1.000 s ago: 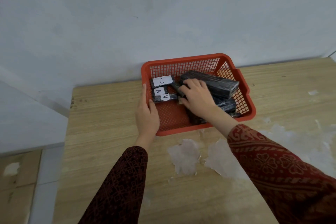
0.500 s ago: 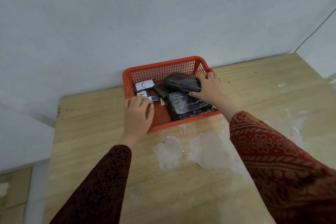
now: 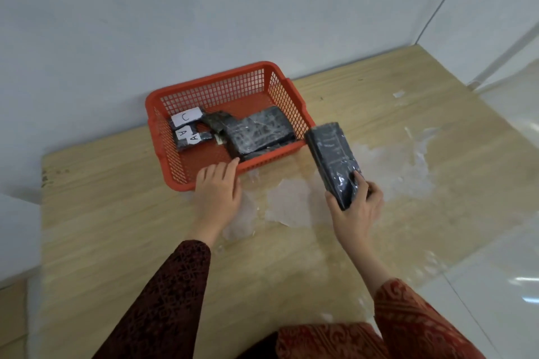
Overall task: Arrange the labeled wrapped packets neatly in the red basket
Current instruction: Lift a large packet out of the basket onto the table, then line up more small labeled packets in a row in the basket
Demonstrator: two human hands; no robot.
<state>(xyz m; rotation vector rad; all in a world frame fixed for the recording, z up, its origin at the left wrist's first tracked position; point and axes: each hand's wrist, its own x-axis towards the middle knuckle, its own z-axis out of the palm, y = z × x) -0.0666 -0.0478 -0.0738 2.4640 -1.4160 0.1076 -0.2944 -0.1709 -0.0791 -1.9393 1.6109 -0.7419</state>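
Sorting step: one long black packet (image 3: 334,160) is out of the red basket (image 3: 291,102), held above the table (image 3: 102,213) just beside its right wall.
Right hand (image 3: 357,207): clenched around that packet's near end.
Left hand (image 3: 218,189): flat, grasping nothing, at the basket's near rim.
Basket contents: small packets labelled C (image 3: 186,117) and A (image 3: 182,133) at left; dark packets (image 3: 256,131) piled askew.
Next move: likely straighten the pile, then lay the held packet alongside.

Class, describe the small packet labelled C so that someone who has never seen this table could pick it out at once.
Find the red basket against the wall at the back of the wooden table. In its back left corner lie small dark packets with white paper labels. The packet labelled C is the one nearest the wall; the two beside it are both marked A.
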